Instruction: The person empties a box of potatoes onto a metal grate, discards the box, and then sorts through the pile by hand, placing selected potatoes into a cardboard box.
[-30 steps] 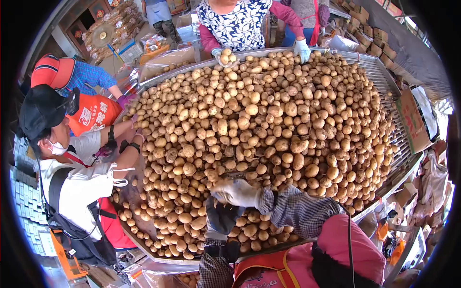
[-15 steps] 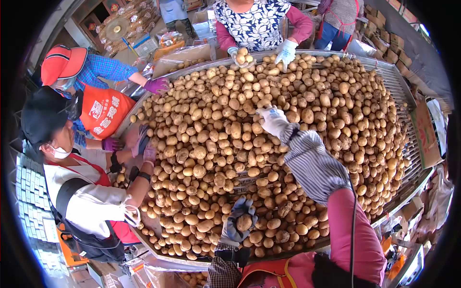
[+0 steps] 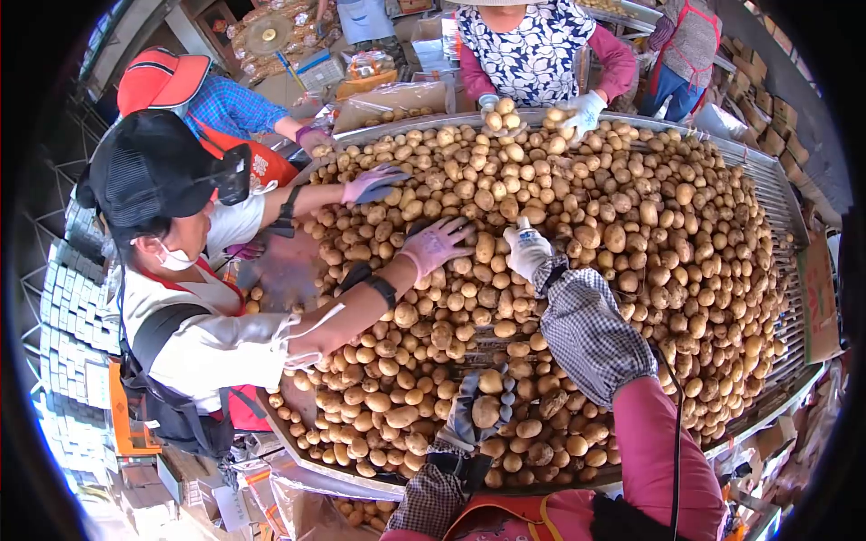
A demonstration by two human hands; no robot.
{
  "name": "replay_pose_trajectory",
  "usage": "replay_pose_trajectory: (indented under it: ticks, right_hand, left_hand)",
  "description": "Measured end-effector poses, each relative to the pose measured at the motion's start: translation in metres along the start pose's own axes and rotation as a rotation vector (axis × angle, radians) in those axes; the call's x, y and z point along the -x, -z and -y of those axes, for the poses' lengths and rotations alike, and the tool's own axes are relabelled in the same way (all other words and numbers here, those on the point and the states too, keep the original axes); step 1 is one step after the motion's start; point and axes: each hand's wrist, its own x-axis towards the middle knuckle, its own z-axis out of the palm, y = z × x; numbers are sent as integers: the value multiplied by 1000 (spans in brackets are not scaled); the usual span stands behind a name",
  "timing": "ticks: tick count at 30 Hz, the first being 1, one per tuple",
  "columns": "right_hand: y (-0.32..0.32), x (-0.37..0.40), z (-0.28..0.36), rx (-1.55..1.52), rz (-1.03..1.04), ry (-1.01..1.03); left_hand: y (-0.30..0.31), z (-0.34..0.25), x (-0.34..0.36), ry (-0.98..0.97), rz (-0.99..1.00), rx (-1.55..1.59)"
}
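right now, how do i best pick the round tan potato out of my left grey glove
Pinch the round tan potato across its bare top, coming down from above with the right hand. It lies in the cupped, grey-gloved left hand, which curls round its sides. A smaller potato touches its far side, so keep the grip toward the near edge.

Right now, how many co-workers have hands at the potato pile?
3: black-cap person at left, reaching in; red-cap person behind them; floral-top person at the far rim. Others farther back are cut off.
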Motion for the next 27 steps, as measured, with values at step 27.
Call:
replay_pose_trajectory:
  ticks: [27]
  right_hand:
    - [-27, 415, 68, -642, 337, 218]
  left_hand:
    - [46, 13, 365, -615, -1190, -827]
